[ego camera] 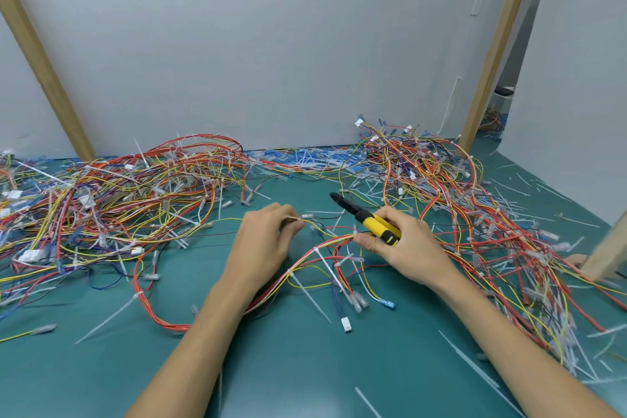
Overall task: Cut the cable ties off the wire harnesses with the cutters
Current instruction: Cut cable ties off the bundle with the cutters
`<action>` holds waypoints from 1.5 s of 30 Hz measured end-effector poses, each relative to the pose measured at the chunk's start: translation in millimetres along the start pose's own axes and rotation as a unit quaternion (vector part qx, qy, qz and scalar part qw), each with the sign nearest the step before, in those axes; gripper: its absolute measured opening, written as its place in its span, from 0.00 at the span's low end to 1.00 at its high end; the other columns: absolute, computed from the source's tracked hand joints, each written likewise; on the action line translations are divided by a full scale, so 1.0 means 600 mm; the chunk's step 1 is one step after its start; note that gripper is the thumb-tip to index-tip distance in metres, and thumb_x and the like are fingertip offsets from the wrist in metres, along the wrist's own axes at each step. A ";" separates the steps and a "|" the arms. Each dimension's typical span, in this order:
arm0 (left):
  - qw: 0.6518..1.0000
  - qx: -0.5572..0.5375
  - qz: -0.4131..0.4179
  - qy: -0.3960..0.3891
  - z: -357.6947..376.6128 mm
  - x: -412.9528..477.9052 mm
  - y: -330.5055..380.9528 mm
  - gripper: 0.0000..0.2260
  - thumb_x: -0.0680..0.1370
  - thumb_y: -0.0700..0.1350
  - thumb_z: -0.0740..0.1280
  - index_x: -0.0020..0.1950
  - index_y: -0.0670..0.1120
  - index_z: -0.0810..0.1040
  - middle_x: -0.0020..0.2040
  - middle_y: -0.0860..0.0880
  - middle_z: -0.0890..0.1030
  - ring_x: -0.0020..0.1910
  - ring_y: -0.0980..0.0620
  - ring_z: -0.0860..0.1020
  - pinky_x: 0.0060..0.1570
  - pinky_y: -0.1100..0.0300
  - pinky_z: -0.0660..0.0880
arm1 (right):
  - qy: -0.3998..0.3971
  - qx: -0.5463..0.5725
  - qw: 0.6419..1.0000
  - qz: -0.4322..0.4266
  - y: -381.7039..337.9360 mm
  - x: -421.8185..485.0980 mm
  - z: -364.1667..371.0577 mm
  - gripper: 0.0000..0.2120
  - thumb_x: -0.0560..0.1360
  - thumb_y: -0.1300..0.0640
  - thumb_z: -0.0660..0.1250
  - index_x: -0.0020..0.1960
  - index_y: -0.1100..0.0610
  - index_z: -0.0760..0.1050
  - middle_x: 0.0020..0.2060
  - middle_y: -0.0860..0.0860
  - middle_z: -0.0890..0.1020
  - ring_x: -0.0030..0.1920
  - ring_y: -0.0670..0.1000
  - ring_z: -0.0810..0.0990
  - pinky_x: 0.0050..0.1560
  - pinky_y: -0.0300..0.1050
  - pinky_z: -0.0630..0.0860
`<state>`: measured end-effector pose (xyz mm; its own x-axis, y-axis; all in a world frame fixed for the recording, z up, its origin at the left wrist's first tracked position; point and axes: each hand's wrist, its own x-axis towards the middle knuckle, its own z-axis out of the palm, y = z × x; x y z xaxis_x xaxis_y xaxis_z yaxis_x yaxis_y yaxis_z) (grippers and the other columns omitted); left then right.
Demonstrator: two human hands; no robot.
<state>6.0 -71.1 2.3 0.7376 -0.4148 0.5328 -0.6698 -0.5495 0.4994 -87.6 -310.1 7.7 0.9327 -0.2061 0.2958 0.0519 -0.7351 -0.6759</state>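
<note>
Right hand [403,248] grips the cutters [368,216], nose aimed at the tabletop's far edge, while left hand [263,237] pinches the harness [339,238] running crosswise between them, nearest cable tie [326,264] just nearside.

The left heap [101,210] is sprawling over the table [288,366], the right heap [437,173] opposite. One harness [300,262] is lying between them.

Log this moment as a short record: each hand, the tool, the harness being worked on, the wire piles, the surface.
left hand: pinches yellow wires of the harness
right hand: grips the cutters, tips pointing up-left, on no tie
cable tie: uncut on the harness
left pile: tangled harnesses
right pile: tangled harnesses
mat: green, strewn with tie offcuts
</note>
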 end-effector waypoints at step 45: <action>0.961 -0.232 -0.152 0.023 0.010 -0.001 0.046 0.02 0.77 0.45 0.72 0.48 0.51 0.83 0.38 0.55 0.78 0.28 0.55 0.67 0.34 0.67 0.68 | 0.141 -0.163 0.973 0.087 0.007 -0.002 0.028 0.25 0.70 0.26 0.63 0.40 0.48 0.68 0.30 0.45 0.77 0.36 0.56 0.76 0.32 0.45 0.65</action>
<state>-12.2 -90.4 11.7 0.9077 -0.2476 0.3387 -0.3981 -0.2536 0.8816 -82.6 -302.2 -7.0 0.7800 -0.4805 0.4009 -0.2565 -0.8298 -0.4956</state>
